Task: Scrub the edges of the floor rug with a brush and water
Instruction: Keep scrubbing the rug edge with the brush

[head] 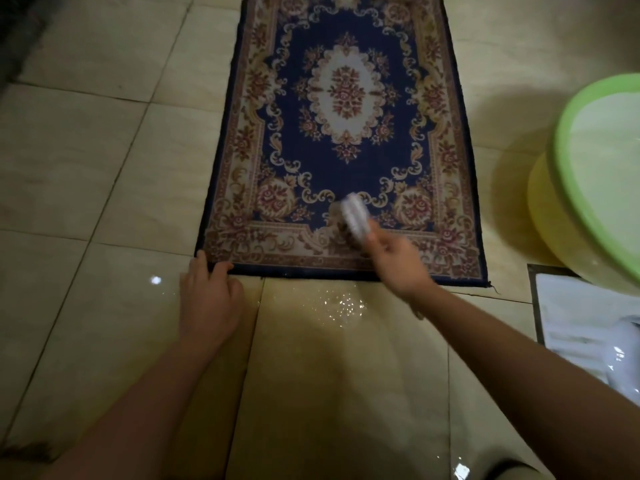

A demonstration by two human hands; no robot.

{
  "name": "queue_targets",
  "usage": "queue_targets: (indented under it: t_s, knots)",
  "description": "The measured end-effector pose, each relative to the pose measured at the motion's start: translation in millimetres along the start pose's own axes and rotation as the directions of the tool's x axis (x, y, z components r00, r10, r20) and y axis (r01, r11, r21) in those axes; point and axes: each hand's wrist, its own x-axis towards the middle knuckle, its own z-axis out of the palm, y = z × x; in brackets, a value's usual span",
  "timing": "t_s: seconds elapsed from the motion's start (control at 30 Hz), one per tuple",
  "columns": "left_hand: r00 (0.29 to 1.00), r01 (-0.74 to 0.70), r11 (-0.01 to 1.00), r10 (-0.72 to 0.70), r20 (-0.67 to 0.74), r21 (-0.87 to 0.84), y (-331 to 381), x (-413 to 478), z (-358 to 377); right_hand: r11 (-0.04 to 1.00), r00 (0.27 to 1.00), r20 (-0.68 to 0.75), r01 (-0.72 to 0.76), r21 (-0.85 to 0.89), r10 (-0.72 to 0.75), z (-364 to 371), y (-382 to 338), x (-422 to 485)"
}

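Note:
A dark blue floor rug [346, 133] with a cream and red floral border lies flat on beige tiles. My right hand [398, 261] grips a pale scrubbing brush [355, 216], blurred by motion, which sits on the rug's patterned border near the near edge. My left hand [207, 296] rests at the rug's near left corner, fingertips curled over the dark edge and holding it down. Water droplets [343, 304] glisten on the tile just in front of the rug.
A green basin [588, 174] holding pale water is stacked on a yellow one [547, 216] at the right. A white object in a dark frame [568, 317] lies at the lower right. Wet tile floor [104, 168] surrounds the rug.

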Motion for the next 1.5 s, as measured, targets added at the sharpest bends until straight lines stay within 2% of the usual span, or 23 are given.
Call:
queue_targets:
  t_s: [0.07,0.1,0.23,0.3,0.4,0.47,0.5,0.57,0.63,0.7,0.77,0.83,0.9,0.93,1.0,1.07,1.13,1.17,1.23,1.3,1.33,1.4,1.5]
  knots:
    - [1.000,-0.001,1.000,0.001,0.012,-0.019,-3,1,-1,0.990,0.987,-0.158,-0.053,-0.130,0.032,4,3,2]
    - [1.000,-0.002,0.999,0.002,0.018,-0.032,-2,2,-2,0.982,0.993,-0.115,-0.021,-0.189,-0.001,17,3,-2]
    - [0.998,0.031,0.998,-0.029,0.054,-0.047,-2,6,-11,0.933,0.926,0.351,0.244,-0.265,-0.142,79,-10,-30]
    - [0.997,0.030,0.999,-0.027,0.077,-0.044,-6,8,-16,0.943,0.889,0.432,0.261,-0.206,-0.152,73,-21,-27]
    - [0.994,0.027,0.996,-0.018,0.107,-0.082,-12,7,-22,0.983,0.967,0.198,0.175,-0.051,-0.162,37,-23,0]
    - [0.993,0.035,0.993,-0.021,0.120,-0.116,-12,6,-24,0.995,0.999,-0.021,0.042,-0.088,-0.044,28,-16,13]
    - [0.992,0.038,0.991,-0.022,0.124,-0.127,-12,6,-24,0.982,0.998,-0.039,0.033,-0.185,-0.041,35,-15,11]
    - [0.991,0.041,0.989,-0.022,0.133,-0.139,-11,9,-27,0.914,0.977,0.161,0.190,-0.357,-0.141,65,-13,-4]
    - [0.987,0.050,0.990,-0.029,0.156,-0.135,-13,12,-31,0.893,0.896,0.411,0.315,-0.322,-0.168,93,-18,-23]
    - [0.983,0.024,0.990,0.002,0.181,-0.141,-16,14,-35,0.926,0.835,0.527,0.311,-0.214,-0.158,95,-27,-29]
    - [0.980,-0.027,0.990,0.054,0.192,-0.140,-22,16,-39,0.965,0.875,0.448,0.247,-0.085,-0.185,79,-35,-15]
    - [0.978,-0.046,0.991,0.070,0.196,-0.128,-28,16,-42,0.988,0.977,0.157,0.151,-0.028,-0.145,58,-39,6]
    - [0.981,-0.033,0.991,0.057,0.186,-0.130,-35,16,-44,0.988,0.993,-0.075,0.085,-0.131,-0.095,57,-35,15]
    - [0.981,-0.032,0.992,0.054,0.186,-0.121,-37,16,-44,0.967,0.990,-0.079,0.096,-0.235,-0.117,66,-33,12]
    - [0.980,-0.042,0.993,0.062,0.191,-0.108,-40,17,-42,0.912,0.972,0.165,0.219,-0.347,-0.170,99,-32,-9]
    - [0.982,-0.016,0.990,0.042,0.182,-0.140,-42,18,-42,0.901,0.887,0.420,0.327,-0.284,-0.190,126,-38,-35]
    - [0.984,0.038,0.981,-0.004,0.180,-0.189,-43,18,-44,0.946,0.846,0.500,0.290,-0.142,-0.184,122,-52,-37]
    - [0.982,0.062,0.977,-0.023,0.187,-0.206,-44,18,-46,0.965,0.851,0.486,0.257,-0.051,-0.201,113,-58,-28]
    - [0.978,0.087,0.970,-0.040,0.206,-0.227,-46,19,-48,0.976,0.932,0.290,0.217,0.024,-0.215,90,-65,0]
    - [0.977,0.096,0.962,-0.041,0.211,-0.257,-46,21,-49,0.980,0.985,0.061,0.166,-0.109,-0.160,84,-61,21]
    - [0.977,0.099,0.956,-0.041,0.209,-0.275,-47,22,-49,0.964,0.987,0.040,0.159,-0.211,-0.154,90,-58,21]
    - [0.980,0.109,0.946,-0.052,0.190,-0.304,-46,24,-50,0.892,0.946,0.245,0.289,-0.348,-0.212,119,-46,2]
    - [0.981,0.142,0.931,-0.086,0.175,-0.336,-46,29,-52,0.897,0.790,0.584,0.380,-0.228,-0.187,145,-54,-33]
